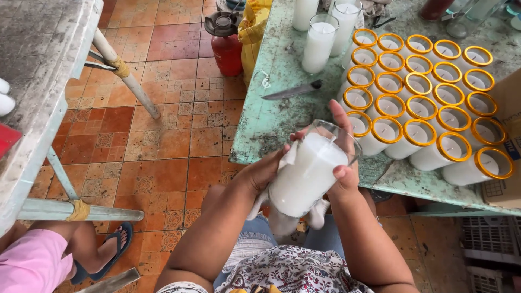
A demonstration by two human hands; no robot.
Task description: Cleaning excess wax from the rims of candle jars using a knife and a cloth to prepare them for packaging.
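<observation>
Hands cradle a tall glass candle (309,171) over the person's lap: the left hand (268,171) presses a white cloth (288,157) against the jar's side, while the right hand (343,146) wraps round the far side, fingers spread along the clear rim. The jar is a smooth, straight cylinder packed with matte white wax, tilted so its long axis runs from the lap up and away, open mouth toward the table. Just beyond the right hand, rows of like candles with shiny gold rim bands (429,103) lie close together, mouths up toward the camera, on a worn green table (271,119) with chipped, scuffed paint. A knife (293,90) with a dark handle lies beyond the left hand, and past it stand unbanded glass candles (319,46). Well off to the left, a small red gas cylinder (227,46) stands on patterned orange-brown floor tiles (163,135). Another person's sandalled foot (111,247) shows nearer the wearer, far left of the hands.
</observation>
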